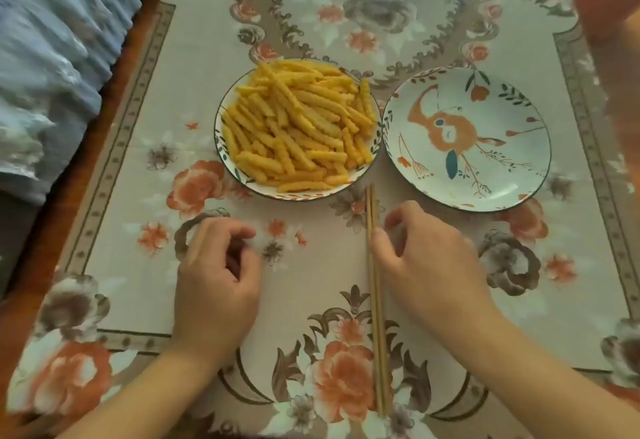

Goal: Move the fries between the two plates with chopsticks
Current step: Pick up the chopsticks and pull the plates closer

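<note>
nothing is judged moved yet; all fries (pixel 299 128) are heaped on the plate (pixel 221 147) left of the bare plate (pixel 512 175); chopsticks (pixel 375 300) lie near it, touched not pinched by the right hand (pixel 426 258); left hand (pixel 218 276) loosely curled, holding nothing.

your left hand (pixel 216 276) low, back up, fingers loosely curled, thumb tucked near fingertips, holding nothing. left forearm runs in from bottom left. your right hand (pixel 426 258) back up, fingers bent down, thumb reaching left. grip state of right hand unclear. right forearm enters from bottom right. both wrists roughly level, hands apart.
</note>
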### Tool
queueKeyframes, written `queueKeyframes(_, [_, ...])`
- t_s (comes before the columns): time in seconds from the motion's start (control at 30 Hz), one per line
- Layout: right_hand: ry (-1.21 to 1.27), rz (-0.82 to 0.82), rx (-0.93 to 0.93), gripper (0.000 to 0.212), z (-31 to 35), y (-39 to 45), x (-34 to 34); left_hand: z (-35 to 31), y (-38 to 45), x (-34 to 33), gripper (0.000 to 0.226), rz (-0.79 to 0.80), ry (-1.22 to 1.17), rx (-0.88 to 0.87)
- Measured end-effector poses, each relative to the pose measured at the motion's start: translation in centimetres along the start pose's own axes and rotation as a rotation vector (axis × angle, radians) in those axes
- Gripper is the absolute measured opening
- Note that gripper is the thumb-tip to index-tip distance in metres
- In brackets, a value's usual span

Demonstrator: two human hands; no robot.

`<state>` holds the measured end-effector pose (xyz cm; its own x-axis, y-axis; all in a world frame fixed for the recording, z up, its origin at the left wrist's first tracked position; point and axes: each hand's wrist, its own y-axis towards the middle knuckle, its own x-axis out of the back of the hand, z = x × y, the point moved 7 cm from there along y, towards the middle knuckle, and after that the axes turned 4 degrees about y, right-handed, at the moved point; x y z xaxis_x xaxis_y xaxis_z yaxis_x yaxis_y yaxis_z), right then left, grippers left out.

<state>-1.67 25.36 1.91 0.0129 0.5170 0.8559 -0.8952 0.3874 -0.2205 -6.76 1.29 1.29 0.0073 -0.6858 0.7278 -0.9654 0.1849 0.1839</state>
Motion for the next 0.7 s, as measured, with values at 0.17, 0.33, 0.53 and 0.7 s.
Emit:
queueKeyframes(0.17, [0.02,0.028,0.099,0.033,0.6,-2.5,-0.4,0.4,-0.3,0.1,0.018,-0.028,-0.046,0.035])
queueKeyframes(0.33, [-0.157,0.006,0.214,0.037,2.0,-7.4,-1.6,0.3,-0.8,0.7,0.019,-0.055,-0.072,0.052])
queueKeyframes(0.53, [-0.332,0.092,0.089,0.068,0.0,-9.1,-1.6,-0.7,-2.2,1.8,0.02,0.022,-0.08,0.156])
queueKeyframes(0.7, [-0.358,0.084,0.117,0.051,-2.0,-10.7,-0.3,0.3,-3.3,1.7,0.013,0.157,-0.464,0.537])
